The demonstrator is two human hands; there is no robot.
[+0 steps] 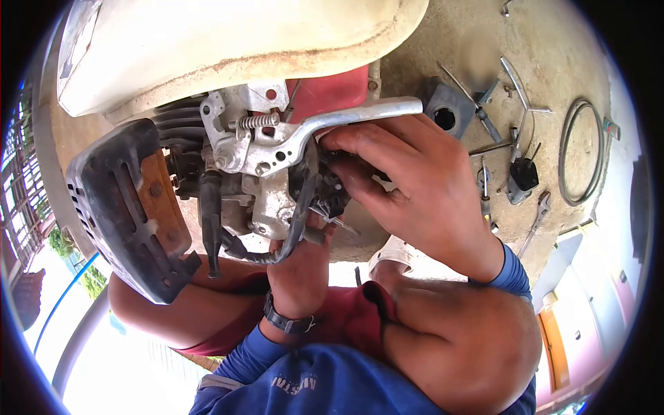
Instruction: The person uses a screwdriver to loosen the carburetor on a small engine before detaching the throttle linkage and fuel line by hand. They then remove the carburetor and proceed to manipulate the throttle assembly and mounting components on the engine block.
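A small engine with metal levers stands in front of me, under a large pale cover. My right hand reaches into its right side, below a silver lever. Its fingers are bent around a dark part, and their tips are partly hidden. My left hand comes up from below, beneath the black hose. Its fingers are hidden behind the engine parts. A thin metal piece sticks out between the two hands.
A black slotted muffler guard juts out at the left. On the concrete floor at the right lie a dark box-shaped part, a T-handle wrench, a screwdriver, a black part, an adjustable wrench and a looped belt.
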